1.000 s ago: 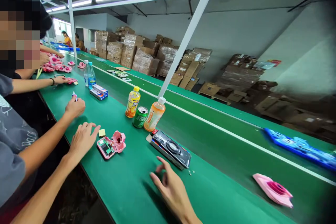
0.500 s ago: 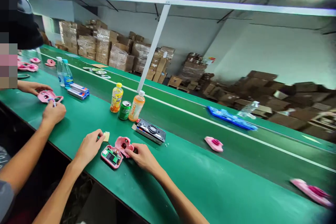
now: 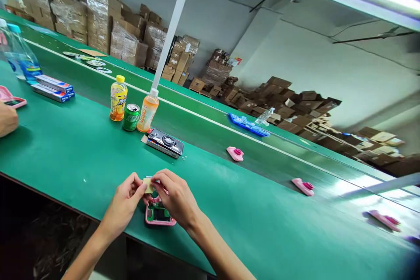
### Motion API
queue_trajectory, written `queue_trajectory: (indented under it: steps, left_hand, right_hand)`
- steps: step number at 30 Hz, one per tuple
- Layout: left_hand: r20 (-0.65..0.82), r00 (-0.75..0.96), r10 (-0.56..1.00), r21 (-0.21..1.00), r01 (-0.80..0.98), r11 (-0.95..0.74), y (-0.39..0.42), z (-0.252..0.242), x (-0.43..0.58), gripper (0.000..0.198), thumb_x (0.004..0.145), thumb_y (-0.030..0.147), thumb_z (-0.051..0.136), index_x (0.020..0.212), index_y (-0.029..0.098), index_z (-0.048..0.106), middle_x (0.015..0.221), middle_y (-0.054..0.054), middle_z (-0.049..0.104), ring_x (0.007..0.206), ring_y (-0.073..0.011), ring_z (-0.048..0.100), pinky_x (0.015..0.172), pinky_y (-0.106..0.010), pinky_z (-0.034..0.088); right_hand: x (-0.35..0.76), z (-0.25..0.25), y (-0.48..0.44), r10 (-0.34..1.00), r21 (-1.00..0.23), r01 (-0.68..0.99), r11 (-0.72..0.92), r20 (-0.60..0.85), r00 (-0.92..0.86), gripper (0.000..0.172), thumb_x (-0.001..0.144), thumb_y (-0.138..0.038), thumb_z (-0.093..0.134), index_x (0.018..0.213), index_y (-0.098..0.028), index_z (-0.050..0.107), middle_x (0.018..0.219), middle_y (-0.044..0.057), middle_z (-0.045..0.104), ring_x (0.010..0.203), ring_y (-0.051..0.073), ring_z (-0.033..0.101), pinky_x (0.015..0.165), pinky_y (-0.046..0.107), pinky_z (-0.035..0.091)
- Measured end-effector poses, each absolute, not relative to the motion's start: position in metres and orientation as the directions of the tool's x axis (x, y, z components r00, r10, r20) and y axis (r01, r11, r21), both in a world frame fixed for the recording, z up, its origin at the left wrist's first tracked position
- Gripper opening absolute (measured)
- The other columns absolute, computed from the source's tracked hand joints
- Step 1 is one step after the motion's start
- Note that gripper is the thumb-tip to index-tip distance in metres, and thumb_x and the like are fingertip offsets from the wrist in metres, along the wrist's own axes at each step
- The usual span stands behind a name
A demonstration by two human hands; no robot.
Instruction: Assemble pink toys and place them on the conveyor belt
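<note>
My left hand [image 3: 124, 197] and my right hand [image 3: 175, 197] meet low in the view over the green bench top [image 3: 82, 157]. Between their fingertips is a small pale yellow pad [image 3: 148, 185], pinched from both sides. Directly beneath them lies a pink plastic toy-shaped casing [image 3: 160, 223] with a green circuit board [image 3: 156, 214] and a dark rectangular part set in it. My fingers hide its upper half, and the pink shell piece beside it cannot be seen.
A black boxed device [image 3: 164, 143] lies behind my hands, beyond it a green can [image 3: 131, 117] and two juice bottles [image 3: 118, 98]. Blue boxes [image 3: 52, 88] and a water bottle [image 3: 21, 57] stand left, near a co-worker's hand [image 3: 6, 119]. Pink pieces [image 3: 303, 186] ride the conveyor belt [image 3: 203, 133].
My view has swung right. Both hands have closed together over the casing, and the pale yellow pad has risen from the bench into my fingertips. The pink shell piece no longer shows.
</note>
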State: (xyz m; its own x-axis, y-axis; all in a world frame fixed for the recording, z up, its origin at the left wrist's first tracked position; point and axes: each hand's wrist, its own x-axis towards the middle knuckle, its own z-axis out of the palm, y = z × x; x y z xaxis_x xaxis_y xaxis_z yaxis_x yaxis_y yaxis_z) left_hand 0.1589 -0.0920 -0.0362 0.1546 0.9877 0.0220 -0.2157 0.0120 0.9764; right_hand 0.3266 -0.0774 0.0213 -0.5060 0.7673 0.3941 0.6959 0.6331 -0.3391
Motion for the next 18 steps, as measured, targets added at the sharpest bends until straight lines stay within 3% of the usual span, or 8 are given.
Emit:
queue_trajectory:
  steps: [5,9,14,18]
  left_hand:
    - [0.031,0.182,0.983,0.99,-0.138,-0.006,-0.095,-0.036,0.154,0.039,0.095,0.057,0.058,0.082,0.022,0.05,0.075,0.005,0.058,0.072,-0.0135,0.06,0.072,-0.025,0.048]
    - [0.04,0.173,0.984,0.997,-0.067,-0.029,-0.097,-0.034,0.155,0.035,0.097,0.054,0.055,0.082,0.022,0.049,0.077,0.004,0.055,0.073,-0.0133,0.056,0.071,-0.025,0.046]
    - [0.041,0.132,0.99,0.996,0.07,-0.051,-0.098,-0.03,0.156,0.031,0.095,0.046,0.058,0.078,0.023,0.046,0.072,0.006,0.05,0.066,-0.0124,0.048,0.063,-0.024,0.04]
    - [0.053,0.113,0.992,0.994,0.092,-0.063,-0.1,-0.029,0.156,0.029,0.093,0.043,0.06,0.077,0.023,0.047,0.071,0.006,0.053,0.066,-0.0126,0.05,0.064,-0.024,0.042]
  right_hand:
    - [0.324,0.028,-0.073,0.808,-0.423,0.689,0.589,0.303,-0.504,0.01,0.099,-0.012,0.06,0.099,-0.019,0.067,0.099,0.005,0.072,0.087,0.016,0.069,0.076,0.026,0.054]
    - [0.321,0.034,-0.071,0.817,-0.41,0.707,0.576,0.262,-0.514,0.009,0.098,-0.011,0.061,0.096,-0.019,0.067,0.095,0.004,0.071,0.084,0.015,0.068,0.075,0.026,0.052]
    - [0.32,0.038,-0.07,0.79,-0.254,0.748,0.613,0.217,-0.574,0.01,0.1,-0.012,0.059,0.094,-0.019,0.064,0.091,0.003,0.069,0.079,0.014,0.066,0.071,0.025,0.048]
    - [0.32,0.045,-0.072,0.765,-0.11,0.759,0.642,0.149,-0.626,0.01,0.102,-0.016,0.056,0.095,-0.018,0.061,0.089,0.002,0.065,0.074,0.015,0.063,0.065,0.027,0.045]
